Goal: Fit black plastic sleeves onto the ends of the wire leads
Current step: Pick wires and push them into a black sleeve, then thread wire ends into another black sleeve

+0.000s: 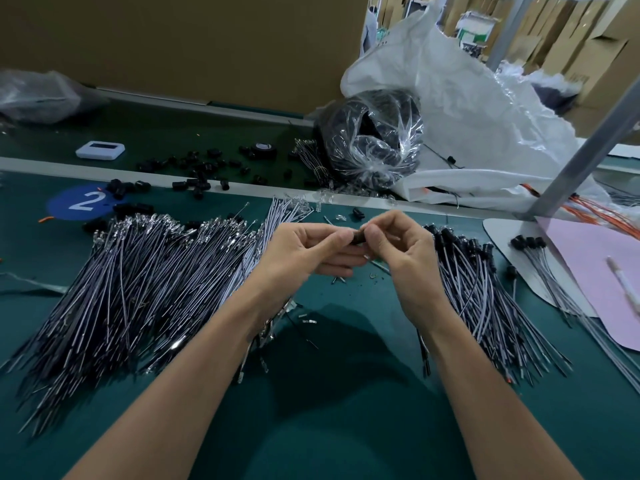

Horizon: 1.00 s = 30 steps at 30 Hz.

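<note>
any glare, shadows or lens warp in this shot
Head view: glare streaks on the clear plastic bag of black parts; a dark shadow on the green table mat; wide-angle warp tilts the grey metal post at right; background cardboard boxes look soft.

One head-worn wide-angle view only, pointed forward and down over the desk (346,427) from close above; left hand (304,249) and right hand (401,247) are framed mid-picture — edges visibly bowed.

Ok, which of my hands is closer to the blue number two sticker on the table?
Left. The left hand is to the right of the blue sticker; the right hand is farther right again. Both pinch one black sleeve between them.
</note>
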Each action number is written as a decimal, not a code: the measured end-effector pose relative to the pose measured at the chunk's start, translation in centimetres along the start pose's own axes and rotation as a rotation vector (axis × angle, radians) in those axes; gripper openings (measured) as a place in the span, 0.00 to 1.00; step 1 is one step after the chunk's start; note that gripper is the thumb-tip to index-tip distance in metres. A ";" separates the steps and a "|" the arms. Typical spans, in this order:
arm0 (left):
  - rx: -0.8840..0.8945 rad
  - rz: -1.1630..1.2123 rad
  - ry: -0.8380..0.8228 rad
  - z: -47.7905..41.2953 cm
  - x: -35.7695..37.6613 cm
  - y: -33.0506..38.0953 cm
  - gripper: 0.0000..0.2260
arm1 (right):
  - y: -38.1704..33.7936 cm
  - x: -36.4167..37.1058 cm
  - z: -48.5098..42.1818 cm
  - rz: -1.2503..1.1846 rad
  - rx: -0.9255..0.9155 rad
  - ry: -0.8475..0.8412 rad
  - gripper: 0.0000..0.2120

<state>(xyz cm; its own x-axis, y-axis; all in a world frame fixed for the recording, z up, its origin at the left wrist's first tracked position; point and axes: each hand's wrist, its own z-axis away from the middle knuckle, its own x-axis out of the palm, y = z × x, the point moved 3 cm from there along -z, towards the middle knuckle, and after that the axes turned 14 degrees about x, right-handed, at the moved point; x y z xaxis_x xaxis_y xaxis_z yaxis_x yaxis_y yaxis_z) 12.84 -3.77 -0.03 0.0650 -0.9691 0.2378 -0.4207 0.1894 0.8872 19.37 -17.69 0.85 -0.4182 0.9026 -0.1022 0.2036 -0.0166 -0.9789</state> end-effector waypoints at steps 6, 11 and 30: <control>0.046 -0.050 0.280 -0.2 -3.0 0.9 0.20 | -3.5 -6.3 0.0 -0.361 0.111 -0.008 0.08; 0.121 -0.080 0.497 0.2 -4.0 1.2 0.18 | -6.1 -15.2 0.6 0.063 0.109 0.274 0.07; -0.106 -1.456 0.156 0.6 -3.9 -0.7 0.10 | -1.3 -0.7 -2.5 0.704 -0.021 0.112 0.26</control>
<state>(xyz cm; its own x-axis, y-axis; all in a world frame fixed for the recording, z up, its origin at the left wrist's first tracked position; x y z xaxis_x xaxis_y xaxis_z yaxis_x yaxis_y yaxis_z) 12.31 -0.18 -1.88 0.4623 -0.2858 -0.8394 0.1664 -0.9018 0.3988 21.63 -17.25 2.66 -0.0881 0.7195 -0.6888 0.4092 -0.6044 -0.6836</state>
